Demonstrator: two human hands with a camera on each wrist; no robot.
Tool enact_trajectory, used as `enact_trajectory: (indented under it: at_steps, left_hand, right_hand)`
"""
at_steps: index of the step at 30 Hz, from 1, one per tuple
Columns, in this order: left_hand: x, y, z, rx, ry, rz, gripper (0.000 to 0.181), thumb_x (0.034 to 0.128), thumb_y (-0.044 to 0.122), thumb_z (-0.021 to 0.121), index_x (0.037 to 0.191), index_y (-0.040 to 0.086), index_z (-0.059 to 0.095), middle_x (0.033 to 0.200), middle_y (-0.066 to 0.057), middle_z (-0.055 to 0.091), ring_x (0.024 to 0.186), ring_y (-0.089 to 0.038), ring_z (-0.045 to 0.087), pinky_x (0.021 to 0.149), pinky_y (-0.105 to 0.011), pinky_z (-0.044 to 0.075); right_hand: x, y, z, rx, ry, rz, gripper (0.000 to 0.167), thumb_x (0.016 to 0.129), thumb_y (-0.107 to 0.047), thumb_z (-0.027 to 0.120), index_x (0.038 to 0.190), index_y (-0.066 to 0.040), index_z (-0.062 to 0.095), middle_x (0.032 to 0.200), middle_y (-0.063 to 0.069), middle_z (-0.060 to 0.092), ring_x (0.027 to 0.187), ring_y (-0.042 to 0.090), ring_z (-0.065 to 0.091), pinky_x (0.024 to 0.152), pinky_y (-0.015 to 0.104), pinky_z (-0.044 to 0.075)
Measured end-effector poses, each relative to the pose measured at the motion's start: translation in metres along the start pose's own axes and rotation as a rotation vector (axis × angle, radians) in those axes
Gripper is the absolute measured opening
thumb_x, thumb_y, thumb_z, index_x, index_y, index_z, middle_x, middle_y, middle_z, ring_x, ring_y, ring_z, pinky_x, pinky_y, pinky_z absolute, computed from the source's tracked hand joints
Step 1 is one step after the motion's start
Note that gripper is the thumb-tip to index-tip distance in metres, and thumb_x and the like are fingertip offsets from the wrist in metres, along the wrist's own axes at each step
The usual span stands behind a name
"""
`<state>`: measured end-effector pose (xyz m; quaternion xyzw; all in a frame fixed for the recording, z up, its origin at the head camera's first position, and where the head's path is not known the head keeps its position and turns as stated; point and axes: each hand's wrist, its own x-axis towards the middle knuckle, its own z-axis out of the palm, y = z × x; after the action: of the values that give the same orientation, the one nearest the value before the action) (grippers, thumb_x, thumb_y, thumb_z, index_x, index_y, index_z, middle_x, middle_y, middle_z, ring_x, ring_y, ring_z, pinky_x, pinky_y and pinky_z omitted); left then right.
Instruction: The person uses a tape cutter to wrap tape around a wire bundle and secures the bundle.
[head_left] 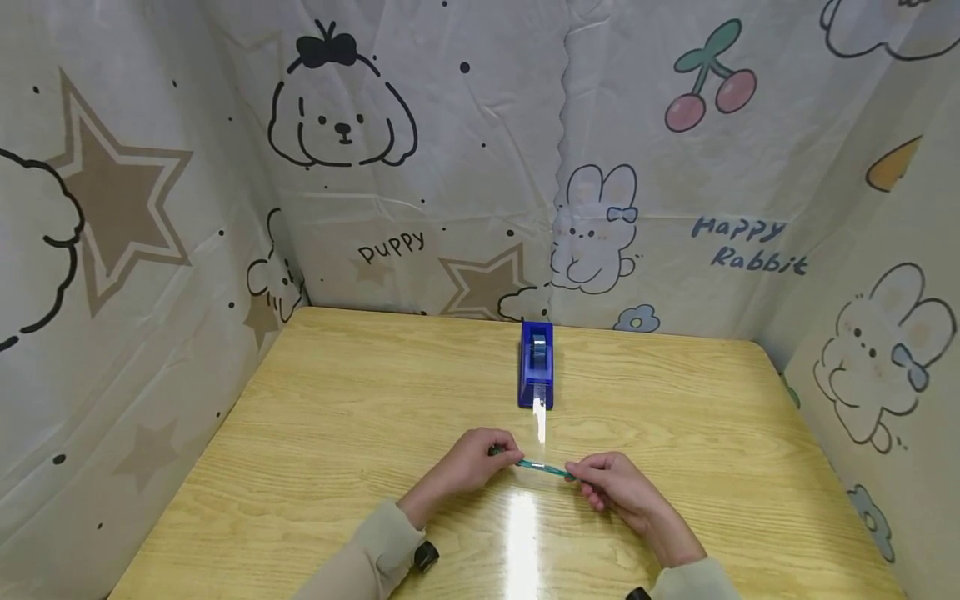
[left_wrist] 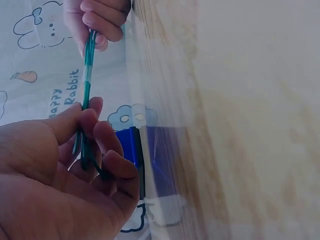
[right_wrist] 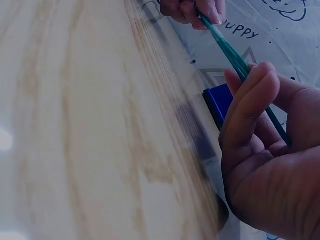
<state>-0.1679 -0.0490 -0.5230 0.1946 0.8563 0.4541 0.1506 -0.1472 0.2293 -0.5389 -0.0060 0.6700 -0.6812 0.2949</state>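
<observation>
Left hand (head_left: 474, 460) and right hand (head_left: 621, 490) pinch teal bundle (head_left: 551, 469) between them, above tabletop (head_left: 337, 392). Blue tape dispenser (head_left: 527, 377) beyond, clear strip (head_left: 539, 423) extending toward bundle. Patterned cloth (head_left: 487, 117) behind and at both sides.

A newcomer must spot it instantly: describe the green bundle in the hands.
On the wooden table, find the blue tape dispenser near the far edge. On its near side, the left hand and right hand hold a thin green bundle between them. Unlike the chunky dispenser, it is slender, made of several strands, with a pale, shiny patch partway along.
</observation>
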Motion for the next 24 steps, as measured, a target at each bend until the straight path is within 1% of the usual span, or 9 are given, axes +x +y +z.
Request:
enact_trajectory:
  at_steps: [5, 7, 9, 13, 16, 17, 20, 24]
  left_hand:
    - [-0.0007, -0.0004, -0.0005, 0.02, -0.001, -0.005, 0.025, 0.1036, 0.031, 0.065, 0.089, 0.012, 0.074, 0.082, -0.004, 0.069, 0.067, -0.008, 0.048, 0.063, -0.024, 0.041]
    - [-0.0002, -0.0007, -0.0007, 0.041, 0.007, -0.008, 0.027, 0.104, 0.033, 0.064, 0.088, 0.013, 0.074, 0.082, -0.002, 0.069, 0.067, -0.007, 0.05, 0.063, -0.024, 0.042]
    - [0.0009, -0.0013, -0.0013, 0.061, 0.019, -0.013, 0.029, 0.1048, 0.035, 0.063, 0.087, 0.014, 0.074, 0.081, 0.001, 0.069, 0.067, -0.007, 0.05, 0.064, -0.024, 0.043]
    - [0.0024, -0.0026, -0.0023, 0.088, 0.028, -0.041, 0.039, 0.1062, 0.039, 0.059, 0.081, 0.013, 0.073, 0.069, 0.006, 0.06, 0.063, -0.008, 0.048, 0.064, -0.025, 0.041]
    - [0.0026, -0.0023, -0.0031, 0.091, 0.012, -0.056, 0.043, 0.1063, 0.041, 0.058, 0.079, 0.01, 0.071, 0.064, 0.008, 0.053, 0.06, -0.008, 0.046, 0.063, -0.025, 0.04]
    - [0.0025, -0.0022, -0.0034, 0.089, 0.002, -0.057, 0.042, 0.1063, 0.04, 0.058, 0.08, 0.01, 0.072, 0.064, 0.008, 0.053, 0.059, -0.008, 0.046, 0.062, -0.025, 0.04]
    - [0.0022, -0.0023, -0.0039, 0.063, -0.029, -0.044, 0.039, 0.1066, 0.039, 0.058, 0.083, 0.012, 0.075, 0.066, 0.004, 0.058, 0.056, -0.008, 0.045, 0.057, -0.024, 0.039]
    - [0.0019, -0.0033, -0.0042, 0.011, -0.07, -0.038, 0.035, 0.1067, 0.035, 0.059, 0.086, 0.014, 0.078, 0.07, -0.005, 0.064, 0.052, -0.007, 0.043, 0.05, -0.023, 0.037]
  right_hand:
    - [0.0027, 0.0028, -0.0003, -0.015, 0.054, -0.026, 0.02, 0.1, -0.019, 0.071, 0.093, -0.001, 0.076, 0.069, -0.006, 0.062, 0.057, 0.003, 0.054, 0.054, 0.017, 0.046]
    - [0.0039, 0.0035, 0.0001, -0.02, 0.065, -0.039, 0.019, 0.099, -0.018, 0.071, 0.093, -0.001, 0.075, 0.069, -0.005, 0.062, 0.058, 0.004, 0.054, 0.054, 0.018, 0.046]
    - [0.0042, 0.0031, 0.0008, -0.028, 0.071, -0.055, 0.02, 0.099, -0.018, 0.071, 0.094, 0.002, 0.074, 0.069, -0.005, 0.062, 0.058, 0.004, 0.055, 0.055, 0.018, 0.047]
    - [0.0054, 0.0036, 0.0015, -0.038, 0.069, -0.087, 0.026, 0.099, -0.016, 0.071, 0.099, 0.01, 0.072, 0.07, -0.004, 0.062, 0.059, 0.006, 0.056, 0.056, 0.02, 0.048]
    - [0.0061, 0.004, 0.0017, -0.037, 0.072, -0.097, 0.025, 0.099, -0.015, 0.071, 0.102, 0.01, 0.072, 0.071, -0.003, 0.063, 0.06, 0.006, 0.057, 0.058, 0.021, 0.05]
    - [0.0063, 0.0042, 0.0018, -0.037, 0.076, -0.099, 0.024, 0.099, -0.014, 0.071, 0.102, 0.009, 0.073, 0.071, -0.003, 0.064, 0.061, 0.006, 0.057, 0.058, 0.021, 0.05]
    - [0.0063, 0.0042, 0.0027, -0.036, 0.085, -0.106, 0.02, 0.099, -0.013, 0.071, 0.101, 0.006, 0.074, 0.071, -0.004, 0.065, 0.061, 0.006, 0.058, 0.058, 0.021, 0.051]
    - [0.0062, 0.0034, 0.0045, -0.029, 0.095, -0.122, 0.018, 0.098, -0.012, 0.071, 0.101, 0.006, 0.074, 0.071, -0.004, 0.065, 0.061, 0.006, 0.058, 0.059, 0.021, 0.051]
